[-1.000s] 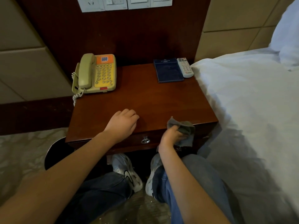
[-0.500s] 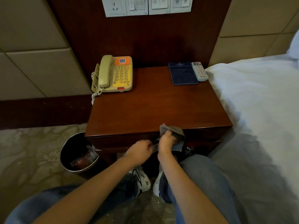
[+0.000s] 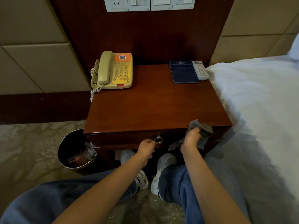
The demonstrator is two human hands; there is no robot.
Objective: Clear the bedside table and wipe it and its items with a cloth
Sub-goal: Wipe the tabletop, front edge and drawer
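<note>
- Surface (image 3: 153, 107): the dark wooden top of the bedside table, standing between a padded wall on the left and the bed (image 3: 258, 110) on the right.
- Telephone (image 3: 115, 70): beige with a yellow keypad, at the far left corner of the surface, handset on its cradle.
- Blue folder (image 3: 183, 71) and white remote control (image 3: 200, 70): lying side by side at the far right corner, well apart from both hands.
- Right hand (image 3: 191, 139): fingers curled round a grey cloth (image 3: 205, 126), held against the near right edge of the surface. Part of the cloth hangs down over the drawer front (image 3: 121, 138).
- Left hand (image 3: 146, 147): just left of the right hand and apart from it, fingertips pinching the metal ring pull (image 3: 158, 140) at the middle of the drawer front.
- Waste bin (image 3: 76, 149): on the carpet at the near left of the table, holding clear plastic rubbish.
- Switch panel (image 3: 150, 4): white, on the wooden wall panel behind the table.
</note>
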